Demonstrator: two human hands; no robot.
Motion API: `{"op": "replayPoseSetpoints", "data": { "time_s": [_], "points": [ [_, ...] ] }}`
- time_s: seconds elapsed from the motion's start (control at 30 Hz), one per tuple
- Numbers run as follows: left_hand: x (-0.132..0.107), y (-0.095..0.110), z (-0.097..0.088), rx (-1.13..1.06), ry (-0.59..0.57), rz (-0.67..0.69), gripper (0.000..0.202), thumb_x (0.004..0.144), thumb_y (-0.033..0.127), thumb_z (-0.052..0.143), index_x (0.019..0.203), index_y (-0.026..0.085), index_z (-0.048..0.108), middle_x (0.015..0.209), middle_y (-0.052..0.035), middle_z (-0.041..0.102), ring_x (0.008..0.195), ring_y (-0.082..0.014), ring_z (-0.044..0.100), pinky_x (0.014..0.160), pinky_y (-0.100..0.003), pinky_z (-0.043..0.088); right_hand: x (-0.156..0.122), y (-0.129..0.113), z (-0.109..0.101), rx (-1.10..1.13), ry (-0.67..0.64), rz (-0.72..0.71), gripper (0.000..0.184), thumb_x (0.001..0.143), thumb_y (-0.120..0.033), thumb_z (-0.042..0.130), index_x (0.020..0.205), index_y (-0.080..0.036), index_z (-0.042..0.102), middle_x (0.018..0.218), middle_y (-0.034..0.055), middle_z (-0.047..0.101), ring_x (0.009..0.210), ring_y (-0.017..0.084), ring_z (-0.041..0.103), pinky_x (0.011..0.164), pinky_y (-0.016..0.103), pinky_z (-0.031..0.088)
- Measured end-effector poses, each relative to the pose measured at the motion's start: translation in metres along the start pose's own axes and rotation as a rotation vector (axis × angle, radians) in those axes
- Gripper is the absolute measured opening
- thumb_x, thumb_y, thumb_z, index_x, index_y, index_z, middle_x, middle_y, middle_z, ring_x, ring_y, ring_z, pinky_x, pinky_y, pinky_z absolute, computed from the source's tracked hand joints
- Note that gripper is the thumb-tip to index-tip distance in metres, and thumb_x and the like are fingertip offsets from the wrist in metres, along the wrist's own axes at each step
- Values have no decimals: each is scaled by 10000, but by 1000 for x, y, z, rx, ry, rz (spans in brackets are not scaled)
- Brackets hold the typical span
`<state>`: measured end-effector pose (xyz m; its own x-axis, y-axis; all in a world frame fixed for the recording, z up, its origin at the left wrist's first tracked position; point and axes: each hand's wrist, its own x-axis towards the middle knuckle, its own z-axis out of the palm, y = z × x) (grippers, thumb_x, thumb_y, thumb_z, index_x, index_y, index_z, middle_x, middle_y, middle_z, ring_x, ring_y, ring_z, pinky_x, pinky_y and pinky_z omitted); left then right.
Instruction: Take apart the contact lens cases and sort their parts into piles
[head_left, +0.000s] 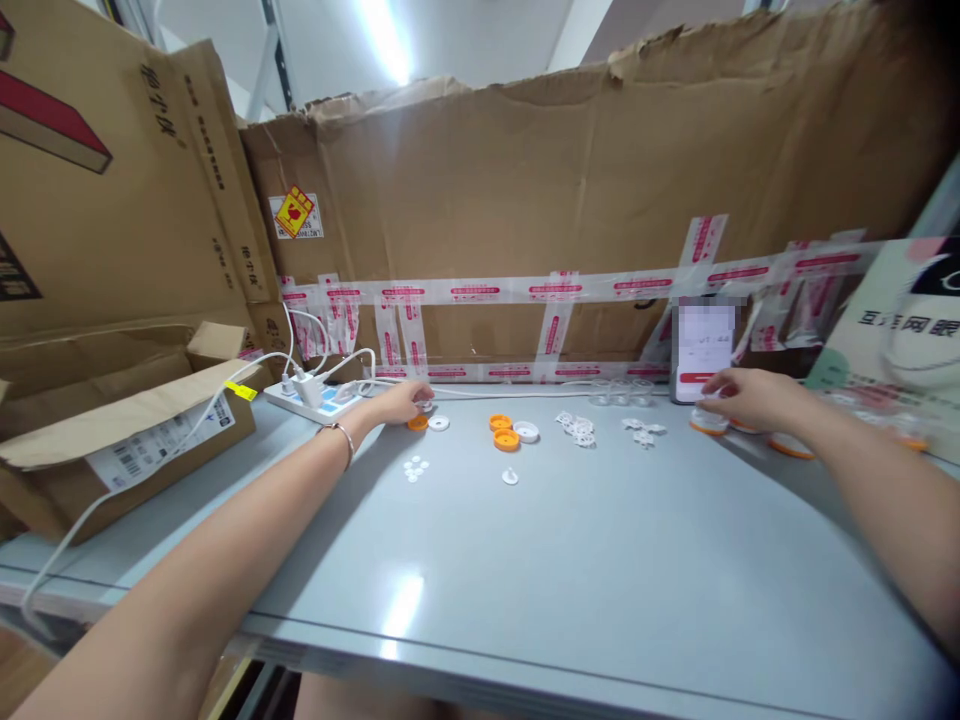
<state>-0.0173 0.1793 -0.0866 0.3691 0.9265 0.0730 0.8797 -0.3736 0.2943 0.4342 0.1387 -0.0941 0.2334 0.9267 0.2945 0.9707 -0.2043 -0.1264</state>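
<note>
The right hand (pixel 739 392) curls over a clear, orange-based case (pixel 708 422), the left hand (pixel 401 402) by an orange cap (pixel 418 424) — fingertips half hidden, can't tell if either pinches

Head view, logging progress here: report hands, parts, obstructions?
Left hand beside orange ring and white disc. Right hand at clear orange-based container. Phone upright behind it, no visible obstruction.

The bench (pixel 465 570) is grey-blue. Some round caps (pixel 506 440) are orange, others white; the discs (pixel 412 478) are white. The clear containers (pixel 709 421) show orange bases (pixel 792 448). The cardboard (pixel 487 180) is brown, its whitish tape (pixel 474 292) patterned with repeating pink-red marks. The power strip (pixel 330 404) is white and blue.
</note>
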Motion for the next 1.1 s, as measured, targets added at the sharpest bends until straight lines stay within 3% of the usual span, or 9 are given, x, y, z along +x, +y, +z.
{"op": "replayPoseSetpoints", "data": {
  "time_s": [0.2, 0.33, 0.43, 0.53, 0.67, 0.77, 0.87, 0.97, 1.1],
  "points": [
    [-9, 8, -4, 18, 14, -9, 343, 697, 123, 417, 1015, 152, 544, 1098, -75, 577, 1009, -194, 537, 871, -280, 421, -5, -5, -9, 52, -220, 58, 162, 669, -285, 600, 767, -173, 537, 806, 81, 606, 696, 189, 555, 592, 258, 389],
    [-28, 35, -10, 22, 60, 80, 315, 727, 135, 407, 1012, 150, 542, 1098, -80, 553, 1006, -197, 514, 877, -298, 402, -14, -11, -19, 91, -306, 52, 148, 677, -295, 587, 737, -181, 513, 710, 50, 584, 647, 174, 534, 549, 254, 380],
    [-45, 66, -10, -24, -58, 258, 205, 756, 224, 471, 921, 183, 585, 962, -25, 606, 876, -149, 555, 780, -230, 432, -27, -22, -31, 213, -423, 48, 146, 695, -310, 578, 694, -188, 498, 642, 30, 547, 591, 143, 502, 535, 251, 371],
    [-59, 93, -2, -111, -196, 458, 239, 774, 340, 509, 948, 192, 579, 940, -27, 598, 825, -136, 555, 701, -219, 433, -41, -35, -42, 359, -566, 21, 155, 693, -302, 587, 655, -192, 485, 626, 21, 513, 551, 114, 467, 546, 258, 372],
    [-68, 109, 13, -105, -246, 542, 185, 778, 288, 528, 913, 169, 570, 871, -38, 573, 738, -120, 538, 637, -214, 423, -58, -55, -49, 348, -647, -136, 164, 643, -314, 609, 693, -205, 497, 715, 30, 527, 555, 119, 459, 523, 266, 365],
    [-68, 110, 20, -64, -214, 577, 113, 771, 127, 473, 832, 160, 561, 857, -36, 569, 734, -115, 528, 632, -207, 408, -74, -80, -53, 262, -622, -351, 170, 612, -303, 610, 716, -223, 502, 774, 15, 533, 628, 147, 474, 548, 268, 359],
    [-66, 108, 25, -39, -186, 570, 112, 753, 111, 466, 816, 167, 540, 800, -21, 568, 689, -114, 518, 594, -206, 390, -96, -113, -55, 312, -668, -551, 164, 614, -306, 607, 733, -237, 517, 762, -1, 535, 678, 161, 477, 564, 258, 361],
    [-66, 107, 28, -13, -176, 550, 77, 742, 148, 476, 805, 174, 511, 728, -1, 550, 613, -108, 491, 533, -205, 361, -116, -141, -53, 402, -708, -608, 179, 609, -278, 607, 759, -238, 518, 768, -8, 539, 667, 151, 471, 548, 240, 358],
    [-64, 107, 32, -10, -150, 523, 40, 768, 201, 460, 791, 172, 476, 701, 0, 538, 581, -109, 472, 516, -214, 345, -127, -162, -40, 542, -606, -648, 162, 635, -272, 588, 767, -220, 511, 807, -2, 529, 667, 136, 464, 582, 236, 366]
  ]
}}
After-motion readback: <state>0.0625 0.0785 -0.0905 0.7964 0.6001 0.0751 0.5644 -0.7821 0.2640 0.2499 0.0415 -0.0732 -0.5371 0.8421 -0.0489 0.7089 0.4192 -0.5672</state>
